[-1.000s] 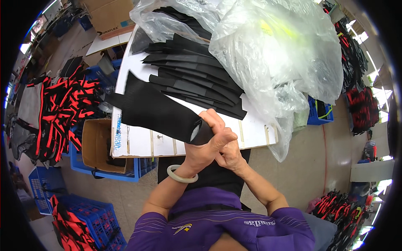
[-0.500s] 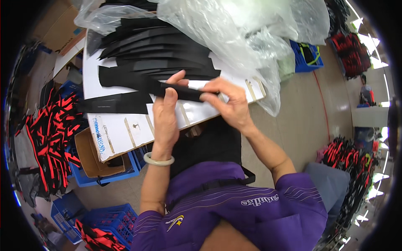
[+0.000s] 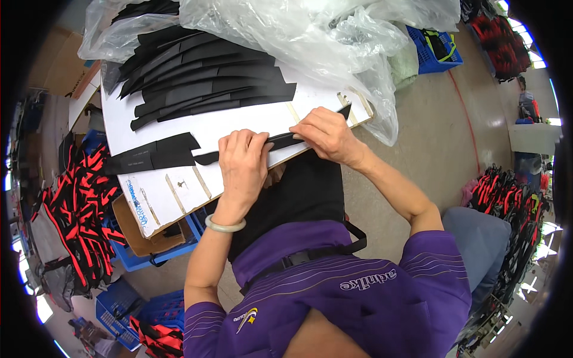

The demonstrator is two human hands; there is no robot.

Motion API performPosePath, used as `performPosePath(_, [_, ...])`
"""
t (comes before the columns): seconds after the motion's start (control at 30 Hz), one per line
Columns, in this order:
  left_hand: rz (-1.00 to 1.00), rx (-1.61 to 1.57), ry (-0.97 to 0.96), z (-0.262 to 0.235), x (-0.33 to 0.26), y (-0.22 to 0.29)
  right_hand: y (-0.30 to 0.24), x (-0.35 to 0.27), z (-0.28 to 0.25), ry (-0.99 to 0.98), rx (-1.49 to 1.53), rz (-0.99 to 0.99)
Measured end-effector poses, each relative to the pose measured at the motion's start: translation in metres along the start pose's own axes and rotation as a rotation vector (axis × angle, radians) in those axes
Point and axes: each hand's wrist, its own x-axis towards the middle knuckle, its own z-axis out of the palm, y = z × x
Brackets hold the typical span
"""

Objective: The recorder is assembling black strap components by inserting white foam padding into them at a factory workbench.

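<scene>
Along the near edge of a white table (image 3: pixel 224 122) lies a narrow black fabric strip (image 3: pixel 282 142), held in both hands. My left hand (image 3: pixel 242 158) is closed on it left of its middle, fingers pointing down. Farther right, my right hand (image 3: pixel 327 134) pinches the same strip, whose pointed tip sticks out beyond the fingers. Left of my left hand, flat black pieces (image 3: pixel 156 153) rest at the table's left edge. A fanned stack of black fabric pieces (image 3: pixel 203 80) spreads over the far part of the table.
Clear plastic sheeting (image 3: pixel 298 30) drapes over the table's back. Below its left corner stand a cardboard box (image 3: pixel 156 243) and a blue crate (image 3: pixel 134 261). Black-and-red strapped pieces (image 3: pixel 80 221) pile up at the left. Another blue crate (image 3: pixel 431 56) sits at the far right.
Both hands have turned palms down and brought the strip down to the table's near edge. The strip looks narrower now. My right hand has shifted slightly right.
</scene>
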Motion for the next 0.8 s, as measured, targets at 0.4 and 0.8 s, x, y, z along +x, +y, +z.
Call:
performPosePath(0.4, [0.143,0.084,-0.063,0.023,-0.02,0.001,0.018,-0.026,-0.01,-0.073,-0.171,-0.052])
performPosePath(0.8, [-0.043,0.217,-0.226,0.037,-0.024,0.037,-0.001,-0.059,-0.012,-0.283,-0.266,0.23])
